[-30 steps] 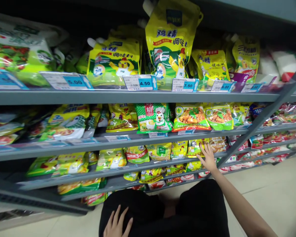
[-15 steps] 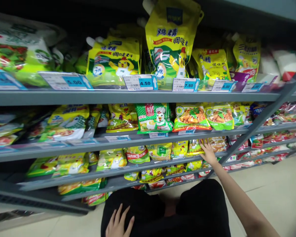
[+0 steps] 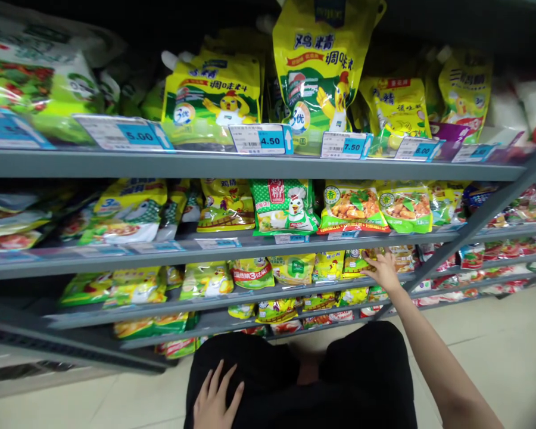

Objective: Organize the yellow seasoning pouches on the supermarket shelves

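My left hand lies flat on my dark-clothed thigh, its fingers spread and holding nothing. My right hand reaches to the third shelf down, fingers apart, at the right edge of a small yellow-green seasoning packet. Whether the fingertips press on that packet or only hover by it, I cannot tell. Left of it stands a yellow packet with a chicken picture. A brownish-yellow packet is partly behind my right hand.
Above, the top shelf edge carries price tags and large yellow pouches. On the second shelf sit a green chicken packet and packets with food pictures. A slanted grey post rises right of my right hand. Pale floor tiles lie below.
The view has shifted slightly, moving the shelves a little up and right. My right hand has moved slightly right and its fingers have bent more. My left hand stays on the thigh.
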`<state>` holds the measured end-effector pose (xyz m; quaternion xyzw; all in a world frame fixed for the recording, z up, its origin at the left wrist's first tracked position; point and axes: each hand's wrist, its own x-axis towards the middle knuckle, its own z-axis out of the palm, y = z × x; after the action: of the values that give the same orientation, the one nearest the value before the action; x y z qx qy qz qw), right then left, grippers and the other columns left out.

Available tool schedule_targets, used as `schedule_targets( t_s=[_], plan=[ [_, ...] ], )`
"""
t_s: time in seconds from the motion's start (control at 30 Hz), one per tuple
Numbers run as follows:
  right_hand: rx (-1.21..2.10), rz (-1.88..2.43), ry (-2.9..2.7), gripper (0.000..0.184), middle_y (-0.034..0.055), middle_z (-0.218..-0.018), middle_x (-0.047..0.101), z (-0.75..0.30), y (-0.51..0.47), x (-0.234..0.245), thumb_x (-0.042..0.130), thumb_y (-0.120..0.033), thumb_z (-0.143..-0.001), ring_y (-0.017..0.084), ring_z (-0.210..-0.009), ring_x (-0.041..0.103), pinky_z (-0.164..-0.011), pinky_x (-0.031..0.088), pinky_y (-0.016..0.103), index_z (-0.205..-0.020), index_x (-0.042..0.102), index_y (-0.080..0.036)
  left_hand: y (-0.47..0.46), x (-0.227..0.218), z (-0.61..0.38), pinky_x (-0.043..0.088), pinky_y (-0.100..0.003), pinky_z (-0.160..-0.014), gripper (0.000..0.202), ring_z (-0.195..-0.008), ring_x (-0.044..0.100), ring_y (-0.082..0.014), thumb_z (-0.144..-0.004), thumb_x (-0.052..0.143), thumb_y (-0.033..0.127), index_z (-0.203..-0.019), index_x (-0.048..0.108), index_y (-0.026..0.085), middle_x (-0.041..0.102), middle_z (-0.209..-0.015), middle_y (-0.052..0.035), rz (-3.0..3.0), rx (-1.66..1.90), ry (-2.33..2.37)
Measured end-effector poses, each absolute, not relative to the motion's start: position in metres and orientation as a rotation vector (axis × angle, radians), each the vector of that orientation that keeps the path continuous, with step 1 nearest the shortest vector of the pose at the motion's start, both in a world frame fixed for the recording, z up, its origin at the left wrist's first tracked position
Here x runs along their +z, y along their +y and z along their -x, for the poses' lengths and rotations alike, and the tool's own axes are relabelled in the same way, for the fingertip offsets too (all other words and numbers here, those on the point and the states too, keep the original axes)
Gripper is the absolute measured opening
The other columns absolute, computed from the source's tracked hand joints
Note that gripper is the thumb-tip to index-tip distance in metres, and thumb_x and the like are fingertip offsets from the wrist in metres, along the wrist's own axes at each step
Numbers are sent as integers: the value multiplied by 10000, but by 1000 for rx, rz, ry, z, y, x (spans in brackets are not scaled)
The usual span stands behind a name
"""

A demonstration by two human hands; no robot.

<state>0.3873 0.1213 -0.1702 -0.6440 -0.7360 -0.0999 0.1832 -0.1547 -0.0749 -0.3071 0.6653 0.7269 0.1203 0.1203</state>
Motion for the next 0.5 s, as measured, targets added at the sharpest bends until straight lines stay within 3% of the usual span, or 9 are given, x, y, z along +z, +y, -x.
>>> schedule_targets(
  t_s=[0.07, 0.2, 0.3, 0.4, 0.5],
  plan=[
    [-267, 1769, -2138, 380, 78, -1423, 430, -387, 121, -167, 710, -415, -808, 452, -1371, 214, -1075, 273, 632, -1177, 683, -326, -75, -306, 153, 341, -492, -1082, 513, -1427, 255, -296, -899, 380, 501, -1293, 595, 253, 379, -1517, -50, -1948, 362, 2123],
    [-215, 1605, -2277, 471, -8, -1505, 337, -392, 113, -165, 668, -383, -848, 305, -1412, 257, -1153, 327, 457, -1309, 580, -338, -75, -305, 152, 357, -489, -1073, 497, -1429, 255, -295, -902, 395, 503, -1289, 595, 265, 379, -1516, -42, -1938, 399, 2123],
    [-234, 1547, -2274, 425, -7, -1509, 331, -393, 107, -168, 565, -418, -909, 249, -1411, 280, -1170, 325, 397, -1317, 577, -299, -76, -309, 152, 353, -490, -1080, 491, -1426, 261, -294, -901, 404, 503, -1282, 600, 264, 388, -1510, -39, -1936, 445, 2116],
    [-312, 1580, -2148, 433, 71, -1441, 409, -384, 104, -174, 489, -484, -928, 290, -1373, 319, -1148, 333, 446, -1247, 635, -231, -76, -315, 154, 347, -493, -1089, 475, -1423, 268, -291, -897, 428, 502, -1272, 606, 272, 394, -1506, -30, -1921, 496, 2118],
    [-426, 1656, -1913, 633, 226, -1358, 414, -368, 102, -183, 454, -591, -902, 420, -1331, 294, -1091, 308, 600, -1229, 631, -79, -77, -318, 155, 350, -488, -1093, 461, -1423, 273, -290, -895, 453, 500, -1269, 611, 282, 400, -1505, -17, -1910, 531, 2116]
  ],
)
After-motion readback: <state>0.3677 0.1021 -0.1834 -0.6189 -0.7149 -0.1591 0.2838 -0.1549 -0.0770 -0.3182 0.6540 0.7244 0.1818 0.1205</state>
